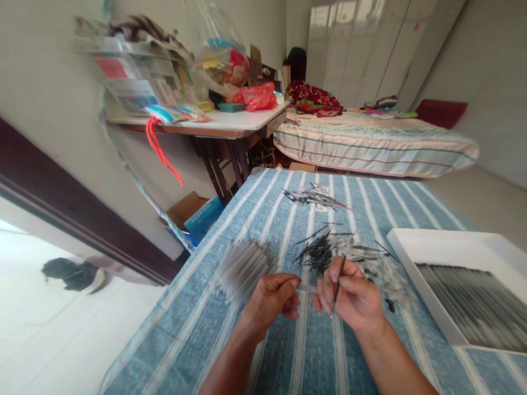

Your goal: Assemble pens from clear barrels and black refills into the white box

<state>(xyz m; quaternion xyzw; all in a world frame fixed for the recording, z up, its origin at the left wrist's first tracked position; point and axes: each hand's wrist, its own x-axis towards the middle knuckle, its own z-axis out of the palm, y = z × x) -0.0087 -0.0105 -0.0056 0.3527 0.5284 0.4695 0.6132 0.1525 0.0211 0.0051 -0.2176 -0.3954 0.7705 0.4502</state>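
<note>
My left hand (269, 302) pinches one end of a narrow translucent sleeve (307, 287). The sleeve's other end reaches the fingers of my right hand (358, 299). Upright between the right thumb and fingers is a thin black stick (338, 284). Left of my left hand lies a stack of translucent grey sleeves (245, 269). Behind my right hand is a loose pile of thin black sticks (319, 249), with a heap of clear and whitish small pieces (382, 269) to its right. A white box (415, 244) at the right holds a row of dark, slim filled sleeves (473, 302).
A blue-striped cloth (173, 351) covers the table. Farther back on it lies another small bunch of thin sticks (315, 197). Beyond stand a cluttered side table (230, 129) and a bed (370, 137). A blue carton (203, 219) sits on the floor at left.
</note>
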